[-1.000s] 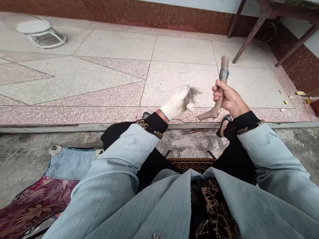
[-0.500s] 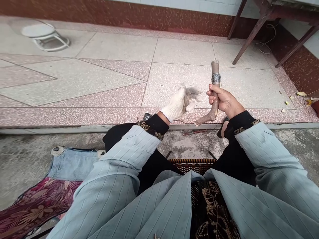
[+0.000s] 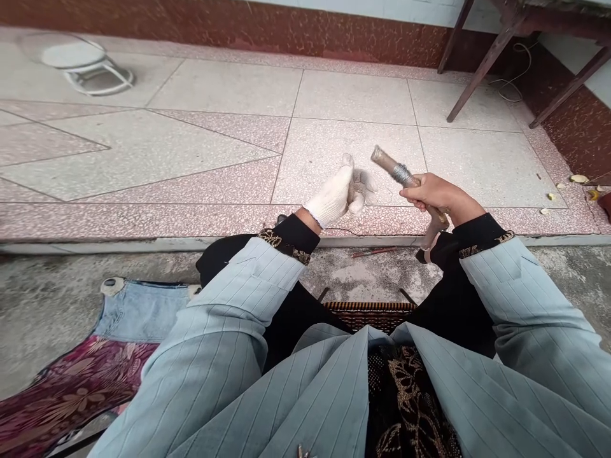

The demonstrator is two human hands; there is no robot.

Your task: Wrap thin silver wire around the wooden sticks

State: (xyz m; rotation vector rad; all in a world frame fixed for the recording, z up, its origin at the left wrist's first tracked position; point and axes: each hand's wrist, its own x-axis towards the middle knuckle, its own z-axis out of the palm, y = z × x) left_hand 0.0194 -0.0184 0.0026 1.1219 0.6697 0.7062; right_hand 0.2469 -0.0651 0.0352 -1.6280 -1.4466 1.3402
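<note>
My right hand (image 3: 436, 194) is bare and wrapped round a forked stick (image 3: 383, 159). The stick tilts, its cut upper end towards the left and its bent lower end below my palm. Silvery wire (image 3: 402, 173) is wound in a band round it, just above my fingers. My left hand (image 3: 337, 191) wears a white knitted glove and sits left of the stick, fingers curled and thumb raised. A faint strand of wire seems to run between the glove and the stick; the grip on it is partly hidden by the fingers.
A low step edge (image 3: 229, 236) crosses in front of my knees. A white stool (image 3: 79, 57) stands at far left, a wooden table (image 3: 482, 63) at far right. Denim and floral cloth (image 3: 143, 312) lies at my left. A woven seat (image 3: 367, 315) shows between my legs.
The stick has turned from near upright to leaning left, its top end swinging towards the glove and its bent end to the right. My left hand has shifted slightly left.
</note>
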